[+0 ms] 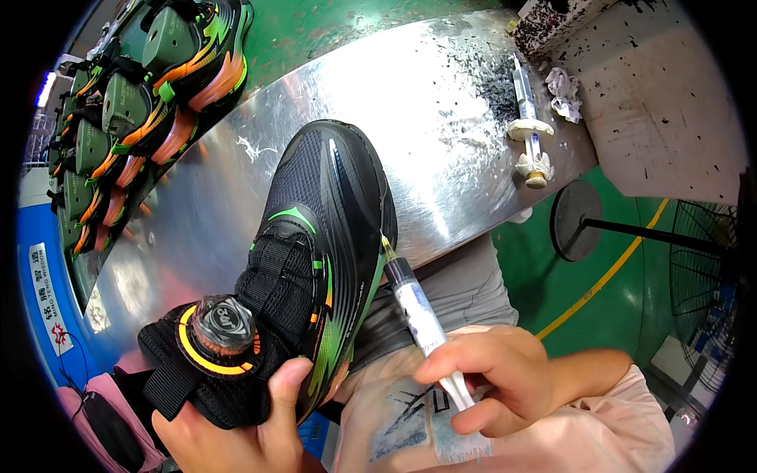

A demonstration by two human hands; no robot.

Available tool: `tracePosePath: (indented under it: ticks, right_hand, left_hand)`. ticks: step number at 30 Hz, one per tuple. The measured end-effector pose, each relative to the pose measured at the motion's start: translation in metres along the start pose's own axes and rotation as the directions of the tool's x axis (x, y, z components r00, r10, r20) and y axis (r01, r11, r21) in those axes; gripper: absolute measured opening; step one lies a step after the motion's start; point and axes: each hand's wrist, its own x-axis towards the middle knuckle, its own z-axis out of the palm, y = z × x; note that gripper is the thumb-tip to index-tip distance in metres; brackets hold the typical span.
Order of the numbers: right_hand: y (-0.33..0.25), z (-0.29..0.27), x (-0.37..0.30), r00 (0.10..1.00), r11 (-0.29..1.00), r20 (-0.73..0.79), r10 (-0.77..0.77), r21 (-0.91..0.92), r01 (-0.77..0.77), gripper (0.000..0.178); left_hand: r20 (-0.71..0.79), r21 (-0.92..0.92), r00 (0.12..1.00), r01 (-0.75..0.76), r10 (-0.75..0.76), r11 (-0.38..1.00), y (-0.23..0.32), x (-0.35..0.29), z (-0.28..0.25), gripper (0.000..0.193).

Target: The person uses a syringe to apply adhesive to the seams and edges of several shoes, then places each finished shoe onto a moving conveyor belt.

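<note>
At the metal table (461, 118), curled hands (229, 443) (509, 374) grip a shoe (315, 236) with lettered dial (225, 322), left, and printed syringe (421, 314), right.

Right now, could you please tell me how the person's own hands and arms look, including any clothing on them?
The left hand and right hand are both bare, without gloves. The right forearm is uncovered up to a loose, pale peach-pink sleeve. The left sleeve cannot be made out clearly.
</note>
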Motion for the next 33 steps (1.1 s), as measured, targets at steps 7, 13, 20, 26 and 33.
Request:
tracePosePath:
  ticks: [7, 13, 20, 26, 33]
  right_hand:
    - [-0.009, 0.009, -0.003, 0.996, 0.999, 0.074, -0.042, -0.025, 0.044, 0.049]
    - [-0.015, -0.011, 0.0, 0.992, 0.996, 0.091, -0.087, -0.027, 0.09, 0.056]
    - [-0.003, -0.062, 0.049, 0.878, 0.962, -0.396, -0.267, -0.058, 0.267, 0.039]
    - [0.014, -0.076, 0.061, 0.957, 0.985, -0.287, 0.032, -0.153, -0.079, 0.038]
    - [0.001, -0.085, 0.059, 0.929, 0.952, -0.208, 0.305, 0.057, -0.3, 0.044]
  left_hand:
    - [-0.044, -0.068, 0.998, 0.034, -0.037, 0.997, 0.012, -0.006, -0.009, 0.037]
    - [-0.068, -0.158, 0.997, 0.009, -0.02, 0.987, 0.001, 0.008, -0.003, 0.035]
    - [-0.19, -0.603, 0.982, -0.125, 0.011, 0.788, -0.032, 0.099, -0.035, 0.025]
    - [-0.275, -0.096, 0.961, -0.015, -0.012, 0.995, 0.049, 0.327, -0.037, 0.061]
    - [-0.742, 0.053, 0.608, -0.364, 0.281, 0.93, 0.032, 0.333, 0.011, 0.054]
